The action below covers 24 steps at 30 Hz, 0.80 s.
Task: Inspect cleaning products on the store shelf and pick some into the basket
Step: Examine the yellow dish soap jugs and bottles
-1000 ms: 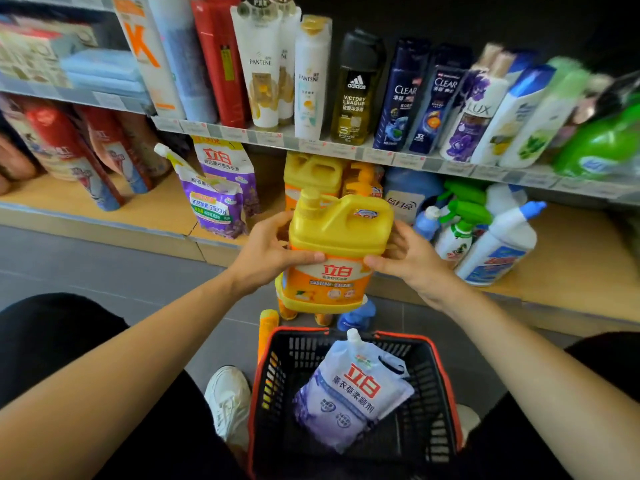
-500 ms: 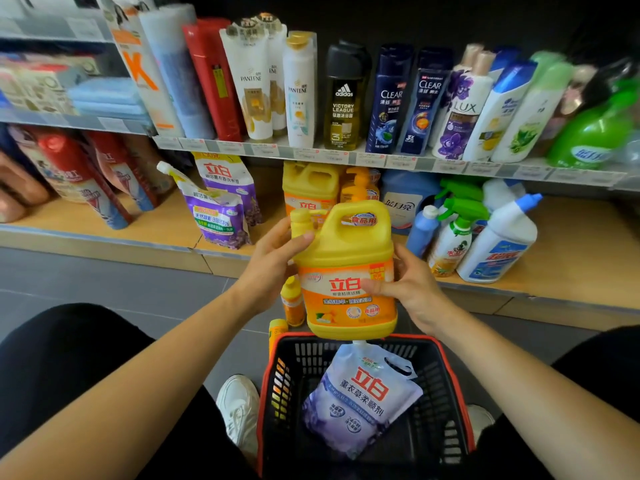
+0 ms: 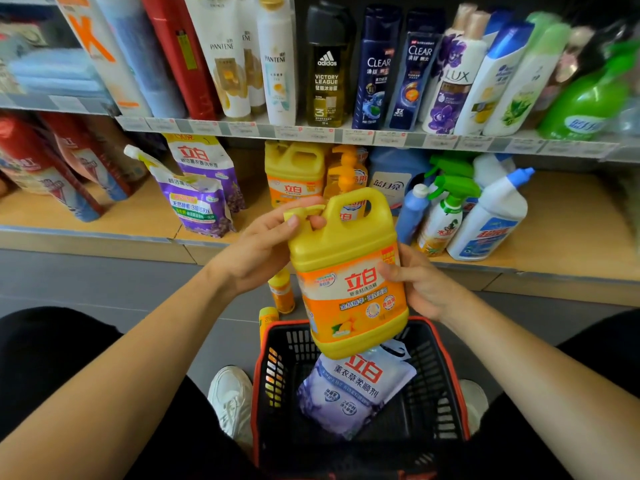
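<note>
bright even store light, soft shadows, wide-angle bending at edges, corners blurred, centre sharp

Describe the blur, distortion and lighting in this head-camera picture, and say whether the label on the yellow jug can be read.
Head view: wide-angle bending leans the top-shelf bottles outward; the yellow jug at centre is sharp, its label readable; the red pouches at left and the green bottle at right are smeared; the price tags are illegible; lighting is even, with no strong glare.

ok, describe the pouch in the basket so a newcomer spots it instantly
Find the red-rimmed black basket on the floor. Lying flat inside is a refill pouch: pale lavender, big red characters, unlike the darker purple pouches standing on the shelf.
</note>
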{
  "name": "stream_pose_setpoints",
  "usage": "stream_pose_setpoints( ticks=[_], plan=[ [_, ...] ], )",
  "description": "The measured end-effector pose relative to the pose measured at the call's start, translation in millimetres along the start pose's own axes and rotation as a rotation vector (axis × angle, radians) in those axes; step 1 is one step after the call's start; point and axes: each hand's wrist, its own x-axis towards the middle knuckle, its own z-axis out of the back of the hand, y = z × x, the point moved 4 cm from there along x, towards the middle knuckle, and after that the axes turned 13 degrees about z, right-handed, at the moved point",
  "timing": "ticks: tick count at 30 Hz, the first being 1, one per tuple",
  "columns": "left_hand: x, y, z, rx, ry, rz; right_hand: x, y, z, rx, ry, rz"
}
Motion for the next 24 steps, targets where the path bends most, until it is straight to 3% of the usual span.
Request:
stream_pose_setpoints(
  ticks=[4,10,15,20,24],
  plan=[
    [-4.2,-5.4,1.7,0.013,0.053,-0.001,0.7,2.7,-6.8,0.023,0.034,-0.036],
    [-4.2,-2.7,8.5,-0.011,-0.16,-0.059,-2.0,3.0,-16.0,-0.121,0.023,-0.015],
    [-5.7,-4.2,11.6,0.044,-0.302,-0.137,-6.3,0.6,-24.4,-0.325,-0.143,0.152],
    [-8.6,2.4,12.4,0.269,-0.543,-0.241,-9.7,6.3,-37.1,-0.644,-0.207,0.39],
    [-6.6,2.4,8.8,0.374,-0.59,-0.274,-12.1,9.9,-35.5,-0.709,-0.219,0.414]
  ],
)
